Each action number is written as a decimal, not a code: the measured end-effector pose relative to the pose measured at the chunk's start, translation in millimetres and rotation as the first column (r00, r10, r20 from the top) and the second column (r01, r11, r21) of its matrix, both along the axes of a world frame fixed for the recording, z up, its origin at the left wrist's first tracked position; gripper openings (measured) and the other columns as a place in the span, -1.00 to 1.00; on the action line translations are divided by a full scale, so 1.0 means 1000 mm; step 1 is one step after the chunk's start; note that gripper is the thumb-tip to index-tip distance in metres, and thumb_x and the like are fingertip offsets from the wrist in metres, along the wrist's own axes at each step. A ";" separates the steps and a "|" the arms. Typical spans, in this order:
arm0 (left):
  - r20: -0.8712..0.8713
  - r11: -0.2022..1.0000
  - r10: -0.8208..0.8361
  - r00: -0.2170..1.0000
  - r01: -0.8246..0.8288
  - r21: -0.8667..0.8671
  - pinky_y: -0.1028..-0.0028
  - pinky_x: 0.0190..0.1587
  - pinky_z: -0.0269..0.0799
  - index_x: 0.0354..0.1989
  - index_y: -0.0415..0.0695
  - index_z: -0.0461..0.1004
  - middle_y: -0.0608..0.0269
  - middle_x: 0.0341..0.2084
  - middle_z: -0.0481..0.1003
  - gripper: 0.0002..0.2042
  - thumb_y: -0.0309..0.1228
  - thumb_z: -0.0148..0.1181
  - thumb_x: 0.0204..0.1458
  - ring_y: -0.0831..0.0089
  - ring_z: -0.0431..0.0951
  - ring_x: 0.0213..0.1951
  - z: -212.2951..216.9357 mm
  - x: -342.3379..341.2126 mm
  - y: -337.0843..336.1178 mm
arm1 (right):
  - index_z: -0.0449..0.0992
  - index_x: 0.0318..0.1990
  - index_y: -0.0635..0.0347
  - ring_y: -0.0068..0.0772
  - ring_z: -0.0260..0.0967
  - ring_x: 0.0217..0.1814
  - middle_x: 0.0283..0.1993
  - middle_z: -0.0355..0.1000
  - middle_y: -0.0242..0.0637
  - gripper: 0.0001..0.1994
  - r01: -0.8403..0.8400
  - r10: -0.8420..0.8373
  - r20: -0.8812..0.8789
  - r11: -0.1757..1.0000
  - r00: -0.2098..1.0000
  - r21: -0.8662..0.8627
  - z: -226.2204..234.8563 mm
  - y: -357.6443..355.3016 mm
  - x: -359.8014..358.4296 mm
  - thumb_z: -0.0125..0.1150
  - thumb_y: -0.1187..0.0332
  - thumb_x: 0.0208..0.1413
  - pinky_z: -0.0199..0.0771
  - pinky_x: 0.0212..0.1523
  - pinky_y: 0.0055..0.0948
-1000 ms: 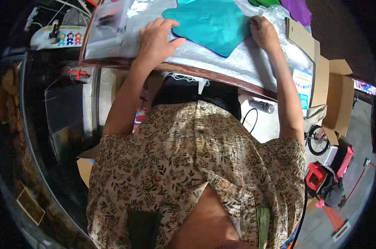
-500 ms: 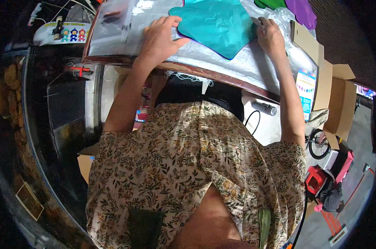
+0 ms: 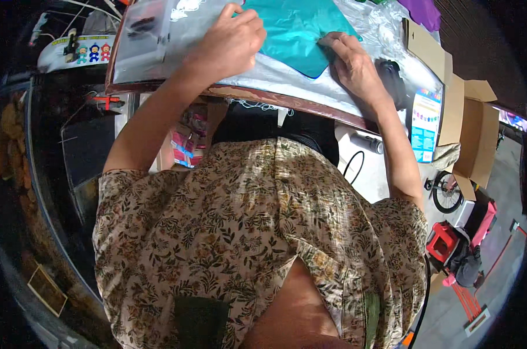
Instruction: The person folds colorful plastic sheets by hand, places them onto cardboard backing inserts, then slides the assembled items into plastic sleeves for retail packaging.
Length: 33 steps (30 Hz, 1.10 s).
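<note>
Beside teal cloth (image 3: 298,32), cardboard boxes (image 3: 470,136).

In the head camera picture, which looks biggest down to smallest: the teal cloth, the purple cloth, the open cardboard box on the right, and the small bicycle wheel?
1. teal cloth, though part runs off the top edge.
2. open cardboard box. It sits farther away, so its real size may be larger.
3. purple cloth and bicycle wheel look about alike. The cloth is cut off by the edge, so I won't rank them.

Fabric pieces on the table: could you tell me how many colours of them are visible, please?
2: a teal piece under both hands, and a purple piece at the table's far right edge. More may lie beyond the frame.
</note>
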<state>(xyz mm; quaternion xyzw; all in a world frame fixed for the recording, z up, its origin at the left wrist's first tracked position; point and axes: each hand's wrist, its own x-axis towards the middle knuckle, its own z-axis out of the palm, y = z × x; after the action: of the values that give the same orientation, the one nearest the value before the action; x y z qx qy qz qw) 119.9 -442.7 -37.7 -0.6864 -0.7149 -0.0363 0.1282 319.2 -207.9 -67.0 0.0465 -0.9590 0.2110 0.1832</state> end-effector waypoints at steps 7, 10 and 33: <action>0.170 0.961 0.085 0.982 -0.126 0.246 0.17 0.13 0.25 -0.31 -0.11 0.58 0.29 -0.23 0.57 -0.81 -0.41 0.34 -0.15 0.33 0.52 0.01 -0.025 -0.008 -0.008 | 0.46 0.12 0.24 0.17 0.39 0.14 0.14 0.41 -0.06 -0.55 -0.039 0.040 0.029 0.998 0.999 -0.042 0.017 -0.010 0.007 0.08 0.67 0.01 0.43 0.15 -0.09; 0.269 0.915 0.105 0.957 -0.199 0.352 0.16 0.11 0.25 -0.33 -0.11 0.57 0.31 -0.23 0.57 -0.83 -0.39 0.35 -0.12 0.35 0.53 0.02 -0.034 -0.016 -0.012 | 0.47 0.09 0.26 0.13 0.40 0.12 0.12 0.43 -0.06 -0.59 0.039 -0.035 0.067 0.997 0.997 -0.070 0.022 -0.017 0.006 0.13 0.64 0.03 0.43 0.16 -0.13; 0.668 0.888 -0.058 0.742 -0.268 0.375 0.30 -0.08 0.54 -0.46 -0.29 0.57 0.12 -0.09 0.59 -0.77 -0.35 0.39 0.01 0.18 0.62 -0.12 -0.056 -0.022 -0.015 | 0.52 -0.11 0.36 -0.11 0.43 -0.01 -0.13 0.46 -0.03 -0.86 0.228 -0.197 0.145 0.944 0.970 -0.240 0.001 -0.016 0.016 0.21 0.49 0.25 0.36 0.08 -0.34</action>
<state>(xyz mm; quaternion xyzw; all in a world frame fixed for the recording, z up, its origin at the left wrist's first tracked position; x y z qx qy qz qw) 98.1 -458.1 -93.9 -0.5371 -0.7237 -0.4328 0.0226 335.5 -223.8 -66.4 -0.0938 -0.9326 0.3137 0.1516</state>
